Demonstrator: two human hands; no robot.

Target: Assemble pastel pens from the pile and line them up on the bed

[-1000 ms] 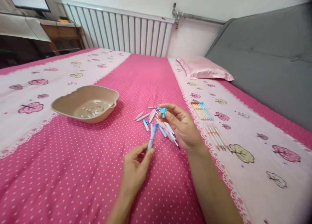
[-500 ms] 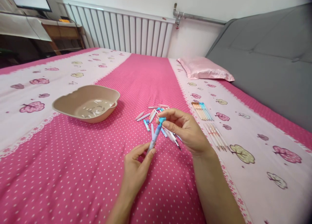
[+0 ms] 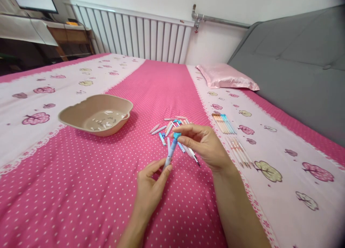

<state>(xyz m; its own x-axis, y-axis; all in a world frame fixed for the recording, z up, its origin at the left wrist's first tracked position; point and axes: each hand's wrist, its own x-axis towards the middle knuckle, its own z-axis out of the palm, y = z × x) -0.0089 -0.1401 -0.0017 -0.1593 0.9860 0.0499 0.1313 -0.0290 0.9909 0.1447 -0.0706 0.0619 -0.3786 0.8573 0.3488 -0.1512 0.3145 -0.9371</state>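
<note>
My left hand (image 3: 152,179) is closed round the lower end of a pale lilac-blue pen (image 3: 171,151), which is tilted up and away from me. At its upper end sits a bright blue top piece (image 3: 176,136), pinched between the thumb and fingers of my right hand (image 3: 206,147). Just beyond and partly behind the hands lies a loose heap of pen parts: pink and lilac barrels (image 3: 159,129), short blue pieces (image 3: 162,138) and a thin refill with a dark tip (image 3: 197,160). My right hand hides part of the heap.
Left of the heap stands a beige basin (image 3: 78,113) with small white and grey bits inside. On the right lie a row of orange and blue pens (image 3: 224,124) and a row of whitish pens (image 3: 239,152). A pink pillow (image 3: 228,75) rests farther back on the bed.
My right hand has shifted slightly left and down with the blue top piece, which now sits a little lower along the pen. The left hand has barely moved.
</note>
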